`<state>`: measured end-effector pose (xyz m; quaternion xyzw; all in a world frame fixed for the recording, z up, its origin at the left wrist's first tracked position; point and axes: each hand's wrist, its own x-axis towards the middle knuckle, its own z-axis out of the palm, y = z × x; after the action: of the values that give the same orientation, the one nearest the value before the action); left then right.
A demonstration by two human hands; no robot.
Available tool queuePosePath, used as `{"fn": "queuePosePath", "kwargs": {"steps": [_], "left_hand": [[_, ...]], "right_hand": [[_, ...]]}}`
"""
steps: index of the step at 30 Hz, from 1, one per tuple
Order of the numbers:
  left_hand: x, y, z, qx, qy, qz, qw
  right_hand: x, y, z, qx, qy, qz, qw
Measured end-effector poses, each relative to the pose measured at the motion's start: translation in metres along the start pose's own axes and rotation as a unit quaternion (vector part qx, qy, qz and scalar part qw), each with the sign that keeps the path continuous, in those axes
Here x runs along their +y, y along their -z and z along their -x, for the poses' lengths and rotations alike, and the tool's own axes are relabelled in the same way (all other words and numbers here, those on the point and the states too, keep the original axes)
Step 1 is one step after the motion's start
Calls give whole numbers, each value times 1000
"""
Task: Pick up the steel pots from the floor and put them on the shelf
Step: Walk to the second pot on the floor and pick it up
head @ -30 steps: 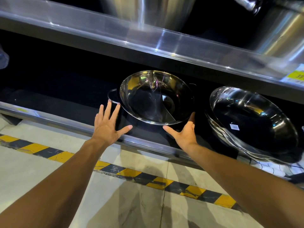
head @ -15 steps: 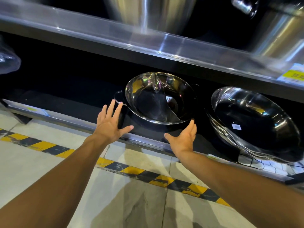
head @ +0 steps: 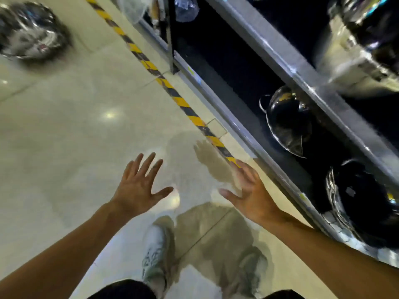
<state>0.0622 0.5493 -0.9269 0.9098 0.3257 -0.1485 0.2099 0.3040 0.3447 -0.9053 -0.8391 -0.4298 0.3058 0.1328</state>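
Observation:
A blurred stack of steel pots (head: 32, 32) sits on the pale floor at the far upper left. A divided steel pot (head: 285, 121) leans on the bottom shelf (head: 257, 139) at the right, with a stack of steel pans (head: 356, 201) beside it. My left hand (head: 138, 186) hovers over the floor with fingers spread and holds nothing. My right hand (head: 250, 190) is also open and empty, just outside the shelf's front rail. Both hands are apart from the pots.
A yellow-and-black tape strip (head: 172, 91) runs along the floor by the shelf. Big steel pots (head: 362, 39) stand on the upper shelf. My shoe (head: 155, 255) shows below the hands. A black shelf post (head: 170, 35) stands at top centre.
Both hands have pulled back from the divided pot on the shelf. The view has swung left toward the floor, bringing the pots on the floor into sight.

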Motion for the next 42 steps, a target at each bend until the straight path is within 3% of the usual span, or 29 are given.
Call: {"fn": "queuePosePath", "kwargs": {"steps": [5, 10, 13, 17, 23, 34, 42], "left_hand": [[-45, 175, 160, 5, 147, 11, 989], [-93, 337, 288, 37, 227, 4, 973], [-124, 405, 342, 65, 253, 6, 965], [-154, 460, 373, 118, 298, 42, 946], [-189, 505, 352, 126, 321, 67, 936], [-314, 612, 175, 95, 358, 46, 928], [-402, 677, 84, 66, 346, 70, 933]], "right_hand": [[-188, 100, 38, -109, 80, 73, 988], [-382, 186, 57, -141, 153, 82, 975], [-477, 218, 56, -138, 214, 101, 962], [-552, 242, 50, -141, 262, 117, 948], [-602, 274, -8, -136, 255, 123, 950], [-688, 314, -251, -159, 197, 68, 965], [-731, 331, -363, -204, 129, 59, 969]]}}
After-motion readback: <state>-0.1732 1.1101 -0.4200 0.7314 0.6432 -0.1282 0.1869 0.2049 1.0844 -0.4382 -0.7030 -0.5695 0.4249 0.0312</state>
